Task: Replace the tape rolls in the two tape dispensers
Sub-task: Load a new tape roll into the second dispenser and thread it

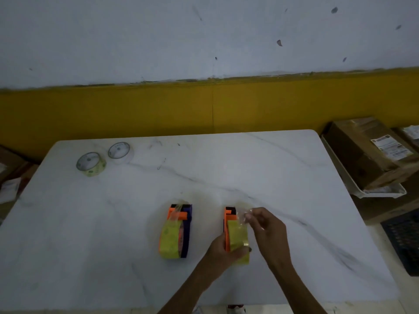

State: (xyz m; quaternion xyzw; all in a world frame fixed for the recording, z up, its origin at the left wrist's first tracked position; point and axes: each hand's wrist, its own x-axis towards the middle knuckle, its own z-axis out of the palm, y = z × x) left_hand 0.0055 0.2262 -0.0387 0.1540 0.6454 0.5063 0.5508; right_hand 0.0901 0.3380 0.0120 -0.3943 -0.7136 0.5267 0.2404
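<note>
Two orange tape dispensers stand side by side near the front of the white marble table (283, 168). The left dispenser (178, 232) has a purple side and holds a yellowish roll, its tape end over the front. My left hand (223, 251) grips the rear of the right dispenser (233, 232), which also holds a yellowish roll. My right hand (264, 224) pinches the loose clear tape end (246, 215) beside that dispenser's front. Two more rolls lie flat at the far left: a yellowish roll (91, 164) and a thin clear roll (119, 151).
A cardboard parcel (367, 152) with a label sits in a white tray (381, 192) off the table's right edge. A dark crate (403, 239) is on the floor to the right. Boxes (11, 168) lie at the left. A yellow and white wall stands behind.
</note>
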